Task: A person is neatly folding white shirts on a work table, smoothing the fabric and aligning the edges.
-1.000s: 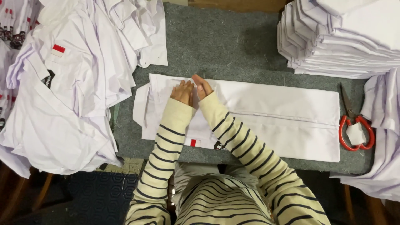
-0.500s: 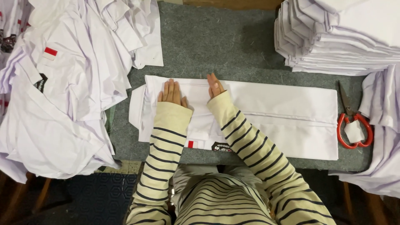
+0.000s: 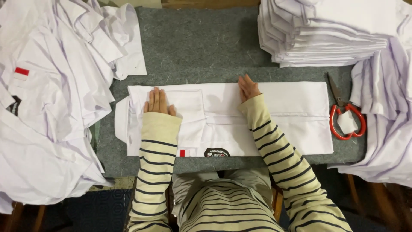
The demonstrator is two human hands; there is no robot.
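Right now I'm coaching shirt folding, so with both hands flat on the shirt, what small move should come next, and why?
Probably slide the right hand toward the scissors: the left hand already pins the white shirt there, and the long right half lies unsmoothed.

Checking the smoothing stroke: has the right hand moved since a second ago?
Yes. The right hand slid along the folded white shirt, toward the red-handled scissors.

White shirt (image 3: 266, 116) with red-white patch; grey felt table (image 3: 201, 47); red-handled scissors (image 3: 346, 120); cream, dark-striped sleeves (image 3: 156, 163)

A grey felt-covered table (image 3: 201, 43) stands over a dark patterned floor (image 3: 98, 206).
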